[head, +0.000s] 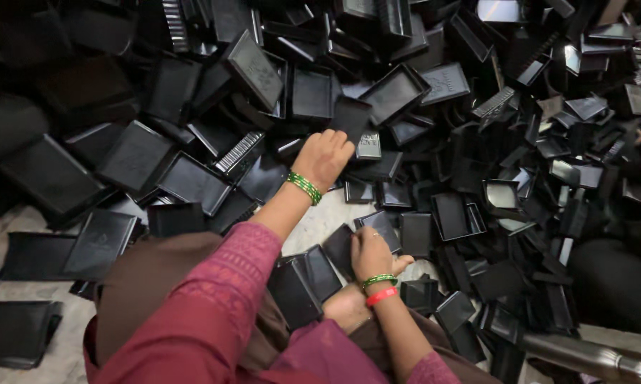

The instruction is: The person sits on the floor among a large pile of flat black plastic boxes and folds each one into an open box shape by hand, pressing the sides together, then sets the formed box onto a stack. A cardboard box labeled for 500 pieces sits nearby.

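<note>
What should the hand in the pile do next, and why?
Probably close on one black tray and pull it back. The left hand is stretched into the pile, fingers down among trays, while the right hand already holds a small tray near the lap.

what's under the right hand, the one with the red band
The right hand rests on a black rectangular tray that leans on more black pieces. The palm covers the tray's near end, so the grip there cannot be seen.

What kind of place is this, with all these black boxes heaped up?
Probably a small workshop or packing floor: a huge pile of black box trays covers the tiled floor, and a seated person's left hand and right hand sort through them.
</note>
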